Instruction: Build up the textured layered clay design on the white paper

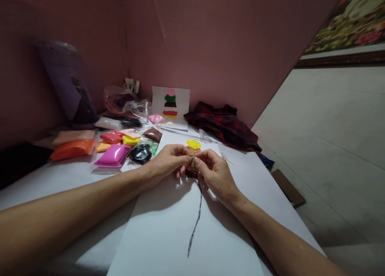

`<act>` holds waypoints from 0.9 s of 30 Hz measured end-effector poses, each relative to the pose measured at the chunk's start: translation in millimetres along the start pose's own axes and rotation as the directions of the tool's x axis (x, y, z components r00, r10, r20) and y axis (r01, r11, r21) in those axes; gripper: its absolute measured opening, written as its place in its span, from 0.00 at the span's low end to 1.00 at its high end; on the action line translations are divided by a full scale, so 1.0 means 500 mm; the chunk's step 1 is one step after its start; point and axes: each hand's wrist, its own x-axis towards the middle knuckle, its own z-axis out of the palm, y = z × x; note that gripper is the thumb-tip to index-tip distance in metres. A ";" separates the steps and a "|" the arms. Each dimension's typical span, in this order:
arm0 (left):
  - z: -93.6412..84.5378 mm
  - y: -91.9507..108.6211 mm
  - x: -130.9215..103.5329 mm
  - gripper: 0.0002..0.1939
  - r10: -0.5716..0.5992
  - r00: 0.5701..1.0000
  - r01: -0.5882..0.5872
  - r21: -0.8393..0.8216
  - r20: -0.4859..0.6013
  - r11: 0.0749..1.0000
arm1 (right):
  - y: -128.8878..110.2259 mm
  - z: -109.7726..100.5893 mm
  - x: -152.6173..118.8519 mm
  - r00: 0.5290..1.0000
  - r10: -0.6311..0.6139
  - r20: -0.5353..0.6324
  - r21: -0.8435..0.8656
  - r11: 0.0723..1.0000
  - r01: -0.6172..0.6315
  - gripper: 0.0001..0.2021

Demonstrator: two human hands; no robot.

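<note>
My left hand (176, 160) and my right hand (212, 170) meet over a white sheet (162, 228), fingertips pinched together around something small with green bits on it. Just beyond the fingertips, a yellow clay shape (193, 144) tops a brown and orange-brown layered piece on the sheet. Dark brown clay (191, 174) shows beneath the hands. From there a thin dark twisted line (198, 212) runs down the paper toward me. Fingers partly cover the middle of the clay piece.
Bags of coloured clay, among them magenta (112, 156), orange (73, 149) and black (140, 154), lie at left. A card with coloured bands (180, 103) leans on the wall. Dark red cloth (221, 123) lies behind; a purple container (67, 83) stands far left.
</note>
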 end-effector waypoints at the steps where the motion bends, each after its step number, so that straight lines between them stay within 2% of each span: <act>1: 0.000 0.001 0.000 0.07 -0.001 1.000 0.001 0.003 0.001 1.000 | 0.000 0.000 0.000 1.000 -0.001 -0.001 0.004 1.000 0.001 0.07; 18: 0.001 0.002 0.000 0.06 -0.007 1.000 0.006 0.018 0.011 1.000 | 0.005 -0.002 0.001 1.000 -0.015 0.018 -0.060 0.998 0.016 0.06; 27: 0.002 -0.005 0.004 0.05 -0.026 0.999 0.025 0.040 0.031 0.999 | 0.006 -0.006 0.000 0.995 -0.094 0.020 -0.264 0.960 0.096 0.06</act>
